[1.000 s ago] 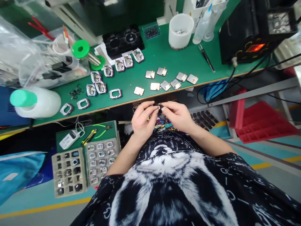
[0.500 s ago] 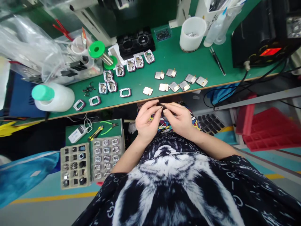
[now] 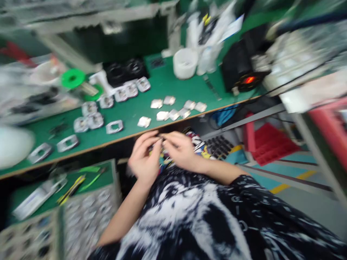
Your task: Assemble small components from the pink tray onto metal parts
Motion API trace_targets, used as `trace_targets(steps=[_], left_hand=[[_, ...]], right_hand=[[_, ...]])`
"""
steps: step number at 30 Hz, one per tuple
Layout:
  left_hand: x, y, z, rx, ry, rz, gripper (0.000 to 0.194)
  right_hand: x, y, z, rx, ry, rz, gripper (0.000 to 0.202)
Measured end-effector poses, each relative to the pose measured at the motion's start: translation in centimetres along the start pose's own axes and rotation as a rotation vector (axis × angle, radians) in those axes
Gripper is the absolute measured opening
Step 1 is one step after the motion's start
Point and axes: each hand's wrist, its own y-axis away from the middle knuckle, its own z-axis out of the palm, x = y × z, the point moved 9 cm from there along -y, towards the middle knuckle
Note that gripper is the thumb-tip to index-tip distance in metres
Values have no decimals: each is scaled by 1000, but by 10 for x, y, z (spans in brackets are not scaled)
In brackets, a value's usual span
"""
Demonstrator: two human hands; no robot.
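Note:
My left hand (image 3: pixel 145 157) and my right hand (image 3: pixel 181 148) meet just below the bench's front edge, above my lap. Fingers and thumbs of both are pinched together on a small dark part (image 3: pixel 162 137). It is mostly hidden by the fingertips and blurred, so its exact kind does not show. Close above the hands, several flat silvery square modules (image 3: pixel 162 116) lie on the green bench mat (image 3: pixel 130 112). To their left lie several small watch-case-like frames, among them an open frame (image 3: pixel 114 127) near the edge.
A green solder spool (image 3: pixel 73 78) and a black fixture (image 3: pixel 124 72) stand toward the back. A white cup (image 3: pixel 185 64) and a black box with a lit red display (image 3: pixel 241 65) are at right. Lower left are a compartment tray (image 3: pixel 85 216) and yellow-black cutter (image 3: pixel 71 189). Red trays (image 3: pixel 273 144) lie right.
The camera view has swung to the right and blurred, so the bench and hands appear shifted left. Both hands keep their pinch on the small dark part.

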Motion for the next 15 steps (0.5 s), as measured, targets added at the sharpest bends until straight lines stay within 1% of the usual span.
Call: trace_targets(steps=[2, 4, 6, 7, 9, 12, 13, 15], left_hand=[[3, 1, 0, 11, -38, -27, 5], [-3, 1, 5, -7, -38, -68, 7], [-8, 2, 8, 3, -29, -70, 10], [-9, 2, 8, 19, -29, -46, 13], [-8, 2, 7, 38, -48, 48, 21], [-5, 3, 10, 9, -93, 228, 34], [-4, 3, 12, -11, -110, 273, 35], [-1, 3, 15, -42, -144, 343, 30]], right_hand=[[5, 2, 3, -30, 14, 2, 28], [16, 3, 3, -27, 4, 25, 29], [28, 3, 2, -28, -23, 94, 30], [32, 5, 1, -25, -46, 134, 29], [39, 8, 1, -6, -107, 215, 27], [48, 14, 0, 45, -182, 300, 26], [51, 15, 1, 53, -193, 319, 26], [56, 16, 2, 57, -198, 328, 25]])
